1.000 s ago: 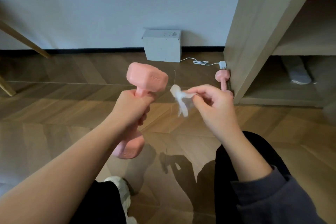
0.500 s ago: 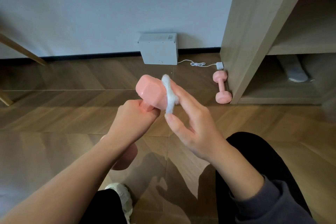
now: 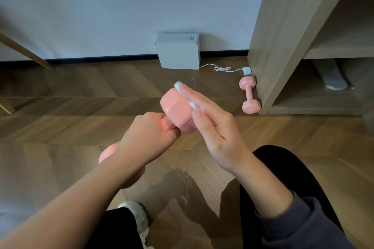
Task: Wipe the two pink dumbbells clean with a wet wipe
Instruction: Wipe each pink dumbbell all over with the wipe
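My left hand [image 3: 145,137] grips the handle of a pink dumbbell [image 3: 175,110], held up above the floor with its top head tilted to the right. My right hand [image 3: 212,125] lies with straight fingers against that head and presses a white wet wipe [image 3: 179,87] onto it. The wipe shows only at my fingertips and between two fingers. The dumbbell's lower head peeks out behind my left wrist. A second pink dumbbell [image 3: 249,95] lies on the wooden floor, right beside the shelf unit's side panel.
A wooden shelf unit [image 3: 283,42] stands at the right. A grey box [image 3: 178,51] sits against the wall, with a white cable and plug [image 3: 247,70] trailing to the right. Wooden furniture legs [image 3: 24,52] stand at the far left. My legs and one shoe [image 3: 135,214] are below.
The wipe went from dangling in my right fingers beside the dumbbell to being pressed flat against its top head. The dumbbell tilted to the right, and the wiping hand slid further across the head.
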